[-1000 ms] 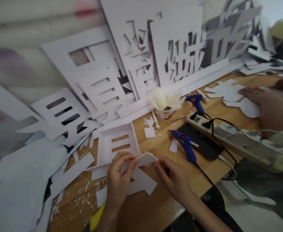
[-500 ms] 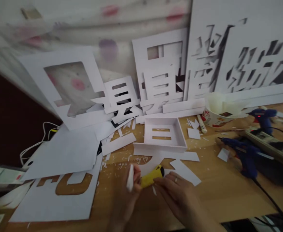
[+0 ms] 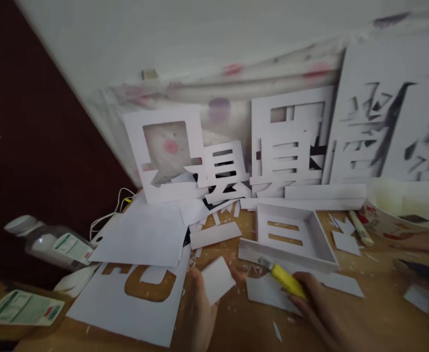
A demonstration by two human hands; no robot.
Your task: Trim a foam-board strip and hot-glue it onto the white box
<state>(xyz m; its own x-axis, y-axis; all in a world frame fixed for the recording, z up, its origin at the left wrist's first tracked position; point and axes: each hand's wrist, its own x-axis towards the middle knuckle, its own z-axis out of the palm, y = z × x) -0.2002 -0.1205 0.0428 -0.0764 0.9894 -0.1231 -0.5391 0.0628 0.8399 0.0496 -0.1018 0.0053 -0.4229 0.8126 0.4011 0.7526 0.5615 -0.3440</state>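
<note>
In my left hand (image 3: 201, 313) a small white board piece (image 3: 217, 279) is gripped between thumb and fingers, its flat face turned up. My right hand (image 3: 320, 310) is wrapped round a yellow utility knife (image 3: 288, 282), whose tip points up and left, apart from the piece. Whether its blade is out is too blurred to tell. Just beyond the knife lies a shallow white box-shaped letter form (image 3: 319, 239) with two slots in its base. Flat white offcuts (image 3: 265, 291) rest on the table beneath the knife and right hand.
Cut-out white boards (image 3: 135, 146) lean against the back wall. Loose sheets (image 3: 141, 239) and a clear bottle (image 3: 45, 244) are on the left. A paper tub (image 3: 383, 220), a white pen-like stick (image 3: 361, 229) and a blurred dark-blue tool (image 3: 425, 274) are on the right.
My hands have moved apart. The knife, earlier between both hands, is now in my right hand, pointing up-left. The white piece has turned from edge-on to face-up. The view has swung left.
</note>
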